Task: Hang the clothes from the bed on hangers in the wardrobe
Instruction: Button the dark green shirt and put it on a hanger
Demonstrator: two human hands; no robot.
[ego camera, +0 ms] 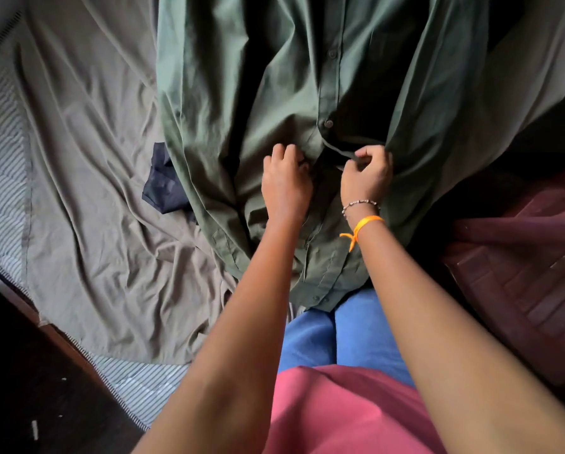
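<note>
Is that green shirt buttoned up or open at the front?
Partly buttoned: the green shirt is closed at a button above the hands, while left hand and right hand pinch its parted edges there.

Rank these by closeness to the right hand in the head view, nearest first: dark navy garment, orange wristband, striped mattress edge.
From the right hand:
1. Orange wristband, on that hand's own wrist.
2. Dark navy garment, left, peeking from under the green shirt.
3. Striped mattress edge, far left.

green shirt [274, 77] top cut off; hanger hidden.
</note>
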